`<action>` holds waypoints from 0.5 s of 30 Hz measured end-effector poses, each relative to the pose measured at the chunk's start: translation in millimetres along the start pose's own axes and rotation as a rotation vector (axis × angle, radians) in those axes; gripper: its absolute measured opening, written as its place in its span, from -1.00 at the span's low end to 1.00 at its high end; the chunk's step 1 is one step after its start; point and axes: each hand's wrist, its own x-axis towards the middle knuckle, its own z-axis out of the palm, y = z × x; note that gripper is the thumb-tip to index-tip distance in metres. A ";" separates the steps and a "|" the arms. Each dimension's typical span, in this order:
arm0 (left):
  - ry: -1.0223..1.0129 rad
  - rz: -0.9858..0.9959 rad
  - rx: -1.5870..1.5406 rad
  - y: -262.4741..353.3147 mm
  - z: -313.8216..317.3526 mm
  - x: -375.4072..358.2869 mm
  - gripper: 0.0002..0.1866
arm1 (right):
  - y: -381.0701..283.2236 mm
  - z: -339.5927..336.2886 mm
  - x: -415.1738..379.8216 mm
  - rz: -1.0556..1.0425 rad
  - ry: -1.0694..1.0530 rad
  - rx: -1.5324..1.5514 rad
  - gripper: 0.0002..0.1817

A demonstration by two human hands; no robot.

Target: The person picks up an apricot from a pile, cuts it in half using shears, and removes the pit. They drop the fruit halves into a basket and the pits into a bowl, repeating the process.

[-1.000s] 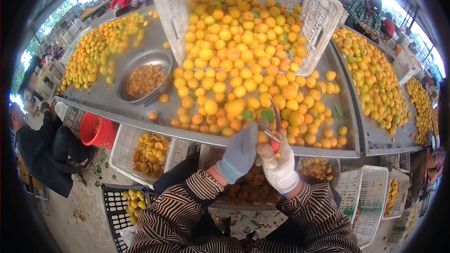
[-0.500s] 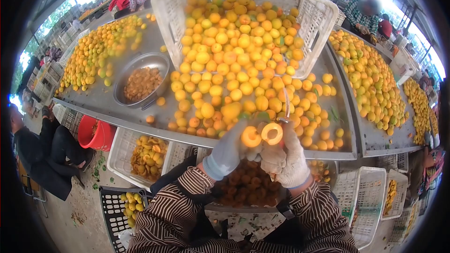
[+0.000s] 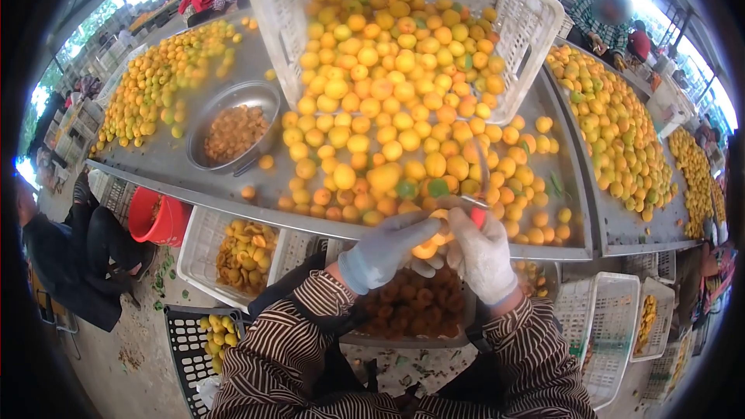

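Observation:
My left hand (image 3: 384, 252), in a grey glove, is closed around a cut apricot (image 3: 428, 244) in front of the table edge. In a white glove, my right hand (image 3: 483, 260) holds a small knife with a red handle (image 3: 478, 216), its curved blade pointing up and away. Its fingertips also touch the apricot. Whole apricots (image 3: 380, 178) lie just beyond both hands, spilling from a tipped white crate (image 3: 535, 46). Below the hands, a crate holds a dark orange heap of fruit pieces (image 3: 411, 306).
A metal bowl (image 3: 268, 128) of pits stands on the metal table (image 3: 310, 225), left of the crate. A red bucket (image 3: 174, 221), white crates (image 3: 194, 256) and a black crate (image 3: 178, 341) are lower left. People work at the far tables; another sits at left.
The two cut faces held up between my hands are no longer shown apart; the fruit is now pressed between my fingers. My right hand and the knife have tilted slightly, red handle now showing.

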 end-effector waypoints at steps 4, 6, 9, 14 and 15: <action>0.012 0.026 -0.006 -0.1 8.6 -1.4 -0.52 | -12.5 -7.6 2.5 -0.132 0.151 0.331 -0.82; 0.009 0.031 0.069 -2.0 16.2 -1.9 -0.52 | -21.2 -8.6 3.8 -0.305 0.061 0.647 -0.71; -0.010 0.025 0.181 -5.4 27.3 -2.9 -0.51 | -22.4 -7.0 8.4 -0.330 0.113 0.614 -0.68; -0.065 0.067 0.203 -19.4 33.6 -2.9 -0.56 | 5.3 -22.9 16.9 -0.326 0.143 0.640 -0.88; -0.010 0.112 0.217 -25.4 35.3 -4.6 -0.58 | 12.5 -33.1 16.8 -0.521 0.271 -0.214 -0.69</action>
